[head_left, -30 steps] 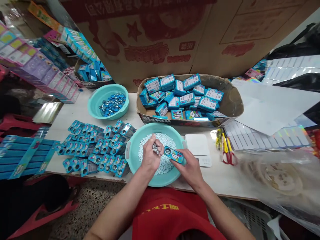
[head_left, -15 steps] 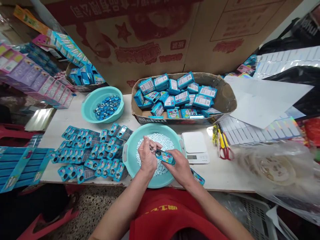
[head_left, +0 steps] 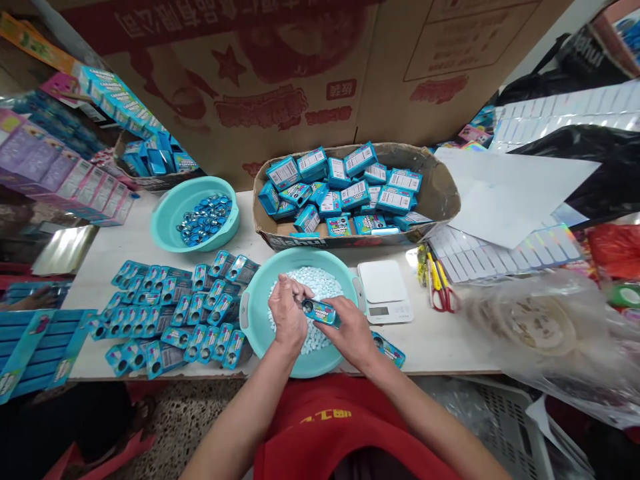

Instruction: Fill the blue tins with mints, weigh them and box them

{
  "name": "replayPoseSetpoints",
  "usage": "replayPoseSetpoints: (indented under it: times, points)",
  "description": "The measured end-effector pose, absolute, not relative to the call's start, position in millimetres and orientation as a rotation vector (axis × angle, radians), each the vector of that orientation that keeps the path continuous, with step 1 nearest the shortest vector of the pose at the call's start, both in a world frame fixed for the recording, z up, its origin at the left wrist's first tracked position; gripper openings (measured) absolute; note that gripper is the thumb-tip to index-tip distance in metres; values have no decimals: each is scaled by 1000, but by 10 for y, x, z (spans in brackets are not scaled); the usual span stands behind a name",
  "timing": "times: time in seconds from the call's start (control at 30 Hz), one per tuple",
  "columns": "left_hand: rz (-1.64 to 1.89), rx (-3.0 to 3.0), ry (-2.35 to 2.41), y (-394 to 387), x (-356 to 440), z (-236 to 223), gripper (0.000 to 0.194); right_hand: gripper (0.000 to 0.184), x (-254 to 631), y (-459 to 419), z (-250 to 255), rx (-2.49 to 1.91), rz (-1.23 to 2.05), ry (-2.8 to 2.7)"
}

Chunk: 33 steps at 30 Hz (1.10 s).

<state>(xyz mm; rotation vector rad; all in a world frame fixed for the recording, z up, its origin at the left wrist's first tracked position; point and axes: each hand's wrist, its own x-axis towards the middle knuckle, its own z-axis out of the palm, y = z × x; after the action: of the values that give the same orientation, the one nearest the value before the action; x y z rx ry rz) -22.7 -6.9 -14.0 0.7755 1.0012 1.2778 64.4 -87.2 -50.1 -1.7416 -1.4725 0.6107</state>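
Observation:
My right hand (head_left: 347, 328) grips a small blue candy tin (head_left: 320, 311) labelled "Caramelo Macizo", its round opening facing left. My left hand (head_left: 289, 313) is curled right beside that opening, palm turned inward; whatever lies inside its fingers is hidden. Both hands are over a turquoise basin (head_left: 260, 280) of pale blue candies (head_left: 314, 341). Another blue tin (head_left: 387, 349) lies on the table to the right of the basin, partly behind my right wrist. Rows of similar tins (head_left: 183, 310) with round holes cover the table at left.
A smaller turquoise bowl (head_left: 163, 230) holds round metallic lids (head_left: 204, 220). Behind the basin, a cut-down cardboard box (head_left: 440, 193) contains blue packets. To the right are a white digital scale (head_left: 384, 283), red-handled scissors (head_left: 442, 297) and white sheets (head_left: 505, 193). A large carton (head_left: 300, 67) stands behind.
The whole view has shifted slightly, so things appear a little further left. My hands keep nearly the same pose, with the tin still in my right hand beside my left.

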Motion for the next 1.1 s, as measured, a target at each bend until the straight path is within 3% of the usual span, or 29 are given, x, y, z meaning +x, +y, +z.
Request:
replayPoseSetpoints:
  times: [0.57, 0.63, 0.73, 0.8, 0.93, 1.1]
  points:
    - [1262, 830, 1079, 30, -355, -146, 46, 28, 811, -918, -464, -1667, 600, -1289]
    - [1134, 1085, 1157, 57, -535, -313, 44, 29, 995, -1004, -415, -1680, 553, -1154]
    - [656, 1781, 1228, -14, -872, -703, 27, 33, 1353, -1125, -424, -1789, 403, -957]
    - [497, 2090, 1233, -148, -1061, -957, 28, 36, 1591, -1151, -529, -1863, 314, -877]
    - [455, 2369, 1199, -490, -1236, -1199, 27, 46, 1895, -1059, -914, -1910, 283, -756]
    - [422, 2564, 993, -668, -1225, -1131, 18, 56, 1941, -1014, -1225, -1862, 361, -676]
